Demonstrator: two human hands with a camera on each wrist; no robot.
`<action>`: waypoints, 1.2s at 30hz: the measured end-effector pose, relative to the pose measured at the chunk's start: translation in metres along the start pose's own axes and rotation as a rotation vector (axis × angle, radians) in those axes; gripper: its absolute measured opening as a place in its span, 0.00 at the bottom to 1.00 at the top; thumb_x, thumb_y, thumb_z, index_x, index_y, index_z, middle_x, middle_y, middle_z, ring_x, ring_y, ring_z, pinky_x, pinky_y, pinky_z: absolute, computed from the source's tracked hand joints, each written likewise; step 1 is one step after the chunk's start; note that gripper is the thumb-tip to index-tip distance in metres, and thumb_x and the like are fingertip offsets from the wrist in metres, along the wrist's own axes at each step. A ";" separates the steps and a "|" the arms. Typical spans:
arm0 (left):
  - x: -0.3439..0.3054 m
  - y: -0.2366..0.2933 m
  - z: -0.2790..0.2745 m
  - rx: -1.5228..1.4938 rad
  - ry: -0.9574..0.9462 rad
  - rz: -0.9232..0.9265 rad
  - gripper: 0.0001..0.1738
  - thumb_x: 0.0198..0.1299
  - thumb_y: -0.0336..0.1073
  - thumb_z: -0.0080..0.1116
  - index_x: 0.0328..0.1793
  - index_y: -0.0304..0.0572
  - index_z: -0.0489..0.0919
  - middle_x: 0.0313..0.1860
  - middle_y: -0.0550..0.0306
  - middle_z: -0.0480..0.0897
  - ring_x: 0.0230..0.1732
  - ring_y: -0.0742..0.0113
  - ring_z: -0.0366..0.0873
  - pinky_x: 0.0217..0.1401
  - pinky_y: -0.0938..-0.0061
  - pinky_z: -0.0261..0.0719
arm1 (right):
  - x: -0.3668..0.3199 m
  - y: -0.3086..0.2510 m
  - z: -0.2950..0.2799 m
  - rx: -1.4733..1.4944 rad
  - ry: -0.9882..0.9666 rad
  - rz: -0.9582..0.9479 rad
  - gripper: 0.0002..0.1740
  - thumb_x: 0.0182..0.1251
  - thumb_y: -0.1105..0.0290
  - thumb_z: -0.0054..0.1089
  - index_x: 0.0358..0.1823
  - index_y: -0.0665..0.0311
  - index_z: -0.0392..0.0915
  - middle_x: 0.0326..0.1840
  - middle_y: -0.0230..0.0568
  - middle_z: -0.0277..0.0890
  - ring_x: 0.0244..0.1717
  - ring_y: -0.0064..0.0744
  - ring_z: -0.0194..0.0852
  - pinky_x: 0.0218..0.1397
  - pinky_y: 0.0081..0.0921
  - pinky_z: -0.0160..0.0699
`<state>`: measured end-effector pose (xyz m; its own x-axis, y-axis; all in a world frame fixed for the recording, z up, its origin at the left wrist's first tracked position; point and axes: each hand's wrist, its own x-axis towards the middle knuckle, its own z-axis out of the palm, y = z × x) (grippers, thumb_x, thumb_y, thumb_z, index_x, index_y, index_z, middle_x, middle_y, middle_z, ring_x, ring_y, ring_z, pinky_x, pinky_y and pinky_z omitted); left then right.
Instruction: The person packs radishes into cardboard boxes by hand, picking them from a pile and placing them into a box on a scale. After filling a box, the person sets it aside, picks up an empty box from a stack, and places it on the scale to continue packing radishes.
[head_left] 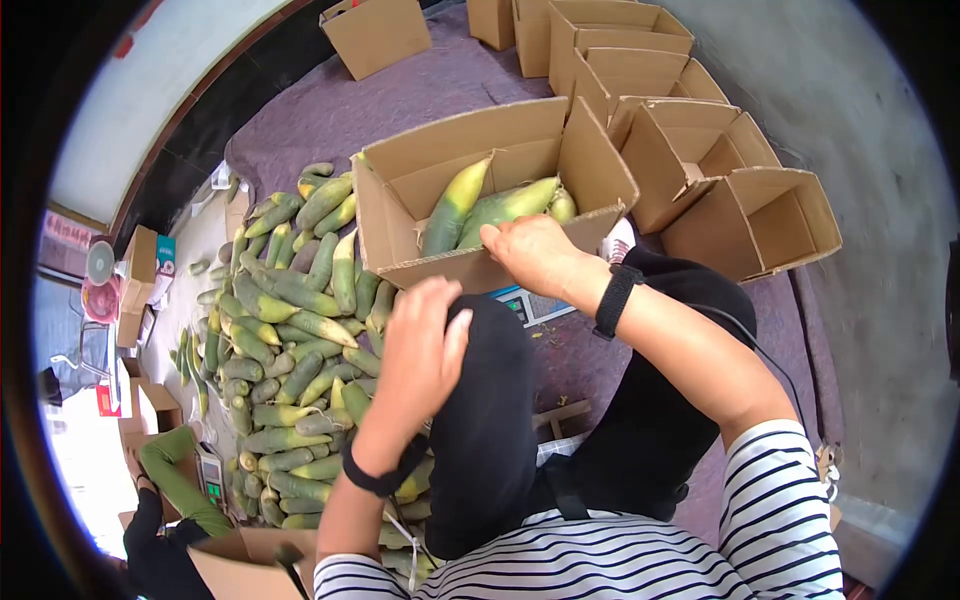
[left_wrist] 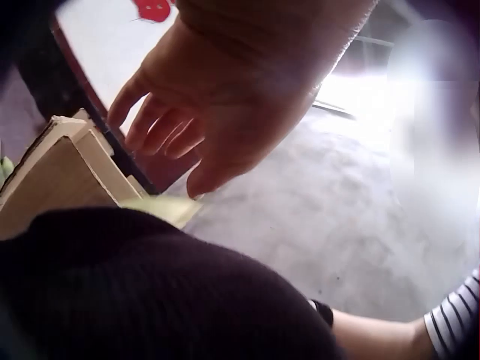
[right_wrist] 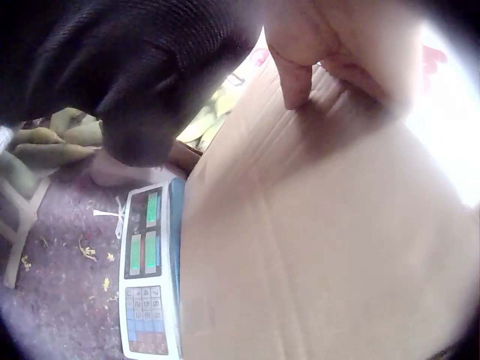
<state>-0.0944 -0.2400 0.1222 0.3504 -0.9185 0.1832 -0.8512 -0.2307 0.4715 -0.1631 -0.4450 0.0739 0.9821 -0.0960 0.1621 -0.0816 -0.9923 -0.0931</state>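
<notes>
An open cardboard box holds several green radishes with pale yellow-green tips. My right hand grips its near rim toward the right corner; in the right wrist view, the hand lies against the top of the cardboard side, part of the fingers hidden. Held over the bent knee, my left hand has its fingers apart and holds nothing. The left wrist view shows that hand loosely bent in the air, above the dark trouser leg.
A digital scale stands beside and partly beneath the box. A large pile of radishes covers the floor at left. Open empty boxes line the right and back. Another person's green sleeve shows at lower left.
</notes>
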 end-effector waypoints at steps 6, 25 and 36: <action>-0.035 0.040 0.006 0.094 0.029 -0.055 0.45 0.54 0.49 0.63 0.71 0.31 0.57 0.70 0.35 0.58 0.70 0.39 0.56 0.71 0.53 0.54 | 0.000 -0.001 0.004 0.020 -0.005 0.003 0.07 0.60 0.68 0.54 0.34 0.63 0.69 0.29 0.44 0.78 0.32 0.44 0.80 0.33 0.36 0.78; -0.048 0.032 0.009 0.086 0.128 -0.104 0.48 0.50 0.54 0.65 0.72 0.38 0.58 0.69 0.38 0.59 0.70 0.40 0.55 0.70 0.51 0.54 | 0.000 -0.001 -0.003 0.059 0.008 -0.016 0.12 0.60 0.67 0.58 0.35 0.66 0.67 0.30 0.50 0.77 0.34 0.51 0.78 0.36 0.41 0.76; -0.077 0.022 -0.001 -0.136 0.078 -0.140 0.50 0.51 0.52 0.65 0.75 0.41 0.54 0.72 0.37 0.54 0.72 0.40 0.52 0.71 0.52 0.53 | 0.004 -0.003 -0.008 0.008 -0.100 0.025 0.12 0.62 0.65 0.56 0.40 0.65 0.67 0.31 0.50 0.78 0.34 0.52 0.78 0.37 0.42 0.76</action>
<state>-0.1394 -0.1744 0.1190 0.4956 -0.8515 0.1714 -0.7333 -0.3043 0.6080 -0.1606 -0.4426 0.0825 0.9918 -0.1124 0.0610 -0.1056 -0.9890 -0.1040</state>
